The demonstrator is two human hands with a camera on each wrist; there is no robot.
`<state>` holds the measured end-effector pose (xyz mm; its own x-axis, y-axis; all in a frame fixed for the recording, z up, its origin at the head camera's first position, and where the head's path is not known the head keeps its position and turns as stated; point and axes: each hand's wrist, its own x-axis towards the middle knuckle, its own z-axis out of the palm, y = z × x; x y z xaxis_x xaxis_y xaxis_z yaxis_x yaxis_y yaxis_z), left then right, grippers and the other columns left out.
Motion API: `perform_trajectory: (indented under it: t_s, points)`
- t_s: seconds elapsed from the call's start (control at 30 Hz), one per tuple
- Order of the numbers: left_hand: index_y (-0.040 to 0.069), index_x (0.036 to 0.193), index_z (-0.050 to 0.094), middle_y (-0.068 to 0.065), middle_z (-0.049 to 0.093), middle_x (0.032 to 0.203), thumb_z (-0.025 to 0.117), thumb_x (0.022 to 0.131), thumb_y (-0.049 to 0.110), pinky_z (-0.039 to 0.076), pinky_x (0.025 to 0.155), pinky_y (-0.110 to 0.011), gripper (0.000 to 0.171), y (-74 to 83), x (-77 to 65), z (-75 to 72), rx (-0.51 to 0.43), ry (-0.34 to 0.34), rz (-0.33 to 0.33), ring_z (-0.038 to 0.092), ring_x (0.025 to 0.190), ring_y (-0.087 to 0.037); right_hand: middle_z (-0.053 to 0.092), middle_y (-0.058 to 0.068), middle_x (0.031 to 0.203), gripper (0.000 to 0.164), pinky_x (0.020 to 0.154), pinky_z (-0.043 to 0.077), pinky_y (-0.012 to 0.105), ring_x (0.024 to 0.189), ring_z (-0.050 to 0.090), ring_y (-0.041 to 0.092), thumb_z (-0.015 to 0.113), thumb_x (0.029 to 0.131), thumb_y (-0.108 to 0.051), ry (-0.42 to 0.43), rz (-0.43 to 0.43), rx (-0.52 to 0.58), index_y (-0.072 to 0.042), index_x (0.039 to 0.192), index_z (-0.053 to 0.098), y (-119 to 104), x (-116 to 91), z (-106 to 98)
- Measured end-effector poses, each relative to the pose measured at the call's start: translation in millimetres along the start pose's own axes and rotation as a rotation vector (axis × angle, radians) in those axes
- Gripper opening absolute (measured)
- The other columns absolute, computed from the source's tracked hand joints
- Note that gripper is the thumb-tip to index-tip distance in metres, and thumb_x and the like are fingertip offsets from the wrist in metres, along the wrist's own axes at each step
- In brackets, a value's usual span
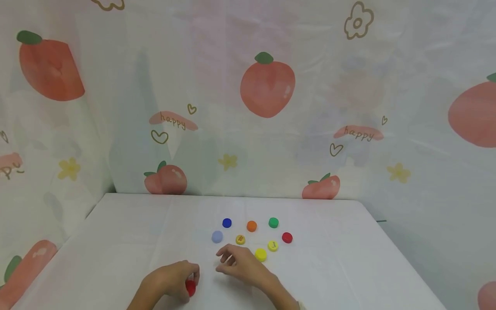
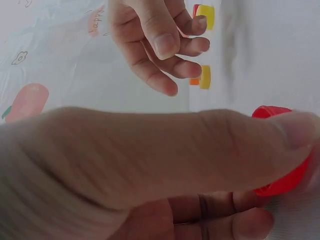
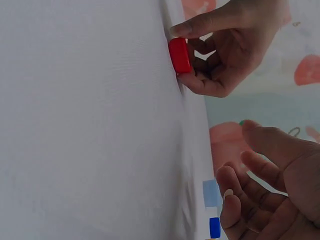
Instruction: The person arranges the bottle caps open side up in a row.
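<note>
My left hand (image 1: 170, 277) is low on the white table, pinching a red bottle cap (image 1: 190, 288) by its sides between thumb and fingers. In the right wrist view the red cap (image 3: 180, 55) stands on edge at the tabletop; the left wrist view shows its ribbed side partly behind the thumb. To the right, my right hand (image 1: 246, 265) hovers above the table with fingers loosely bent and holding nothing. Nearest to it are a yellow cap (image 1: 261, 255) and a gold cap with a mark (image 1: 240, 239).
Farther back lie a light blue cap (image 1: 217, 237), a dark blue cap (image 1: 227, 223), an orange cap (image 1: 252, 226), a green cap (image 1: 273, 222), a second red cap (image 1: 287, 237) and a marked yellow cap (image 1: 273, 246). A fruit-patterned curtain (image 1: 217, 137) hangs behind the white table (image 1: 341, 258).
</note>
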<state>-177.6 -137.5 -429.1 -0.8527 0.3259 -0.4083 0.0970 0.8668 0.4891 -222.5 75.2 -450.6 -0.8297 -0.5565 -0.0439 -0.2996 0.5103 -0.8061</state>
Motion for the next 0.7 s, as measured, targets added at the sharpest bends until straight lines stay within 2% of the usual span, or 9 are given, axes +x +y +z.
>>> perform_trajectory:
  t_s: [0.13,0.3,0.47,0.7]
  points:
    - [0.017,0.086,0.056,0.0,0.05,0.079,0.079,0.067,0.001,0.051,0.068,-0.039,0.034,0.4,0.5,0.5,0.01,0.003,-0.007,0.049,0.074,-0.018,0.06,-0.011,0.086,0.027,0.07,0.049,0.019,0.079,0.057,0.006,0.073,0.084,-0.022,0.043,-0.002,-0.043,-0.012,0.107,0.064,2.2,-0.1,-8.3]
    - [0.017,0.086,0.056,0.0,0.05,0.079,0.08,0.066,0.001,0.051,0.067,-0.038,0.036,-0.4,0.2,1.0,-0.003,0.005,-0.002,0.049,0.075,-0.018,0.062,-0.004,0.09,0.027,0.068,0.049,0.021,0.079,0.056,0.01,0.072,0.084,-0.022,0.082,-0.014,-0.093,-0.009,0.106,0.064,4.7,-3.4,-23.5]
    - [0.016,0.089,0.057,0.0,0.05,0.081,0.082,0.066,0.006,0.051,0.066,-0.036,0.035,-3.4,-0.8,-0.2,-0.033,0.015,0.055,0.049,0.074,-0.018,0.062,0.001,0.093,0.026,0.068,0.049,0.022,0.079,0.054,0.012,0.073,0.083,-0.02,0.121,0.018,-0.183,-0.009,0.106,0.065,12.4,-7.6,-40.6]
    - [0.014,0.097,0.061,-0.003,0.048,0.084,0.079,0.075,0.022,0.047,0.064,-0.034,0.03,-8.5,2.3,-4.2,-0.065,0.049,0.124,0.047,0.073,-0.018,0.058,0.004,0.094,0.026,0.067,0.051,0.026,0.081,0.055,0.017,0.073,0.083,-0.018,0.124,0.111,-0.255,-0.008,0.105,0.065,23.5,-14.6,-61.5]
